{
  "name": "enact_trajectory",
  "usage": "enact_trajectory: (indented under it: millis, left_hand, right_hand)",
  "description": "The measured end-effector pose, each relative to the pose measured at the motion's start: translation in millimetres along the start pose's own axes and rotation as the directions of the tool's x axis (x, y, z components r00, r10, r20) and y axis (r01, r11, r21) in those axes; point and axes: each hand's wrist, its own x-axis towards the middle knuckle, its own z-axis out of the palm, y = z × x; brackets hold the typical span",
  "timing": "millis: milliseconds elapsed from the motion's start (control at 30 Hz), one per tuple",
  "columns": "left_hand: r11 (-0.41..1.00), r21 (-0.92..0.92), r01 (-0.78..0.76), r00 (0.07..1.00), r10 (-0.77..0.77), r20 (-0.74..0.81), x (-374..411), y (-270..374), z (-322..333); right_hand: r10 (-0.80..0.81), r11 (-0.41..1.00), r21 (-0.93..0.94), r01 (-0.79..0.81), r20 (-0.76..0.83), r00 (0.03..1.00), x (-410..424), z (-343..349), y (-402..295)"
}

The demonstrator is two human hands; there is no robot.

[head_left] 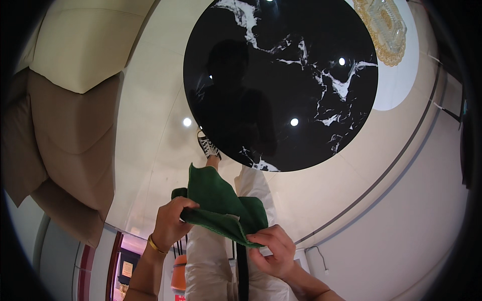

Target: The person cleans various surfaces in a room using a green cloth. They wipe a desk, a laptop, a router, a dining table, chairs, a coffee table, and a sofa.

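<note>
A green cloth [222,192] with stitched edges is spread in folds between my two hands, above my legs in light trousers. My left hand [175,216], with a gold-coloured bangle at the wrist, pinches the cloth's left side between thumb and fingers. The lower right corner is gripped by the fingertips of my right hand [274,249]. Just beyond the cloth stands a round black table top [278,98] with white marble veining; its glossy surface reflects a dark silhouette and ceiling lights.
A beige and brown sofa [75,131] runs along the left. Behind the black top, at the upper right, a lower white round table [399,86] bears a glass dish [388,26] on a gold lace-edged mat. A cable [322,256] hangs or lies near the wall at lower right.
</note>
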Motion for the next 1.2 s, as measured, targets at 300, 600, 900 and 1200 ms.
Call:
enact_trajectory:
  millis: [300, 600, 900, 1200]
  left_hand:
    - [0.97, 0.231, -0.073, 0.992, 0.096, -0.086, -8, -6, -6]
    - [0.928, 0.322, -0.189, 0.979, 0.202, -0.009, -11, -14, -12]
    - [0.935, 0.332, -0.124, 0.991, 0.098, 0.095, -16, 5, 12]
    - [0.949, 0.31, -0.055, 0.989, 0.011, 0.144, -6, 29, 65]
  right_hand:
    - [-0.095, 0.995, 0.008, 0.095, 0.026, 0.995, -14, 18, -7]
    - [-0.029, 0.999, 0.012, 0.029, -0.019, 0.999, -33, 17, -3]
    - [-0.007, 0.995, -0.097, -0.006, -0.137, 0.99, -45, -7, 25]
    - [0.131, 0.976, -0.143, -0.165, -0.221, 0.966, -69, -72, 62]
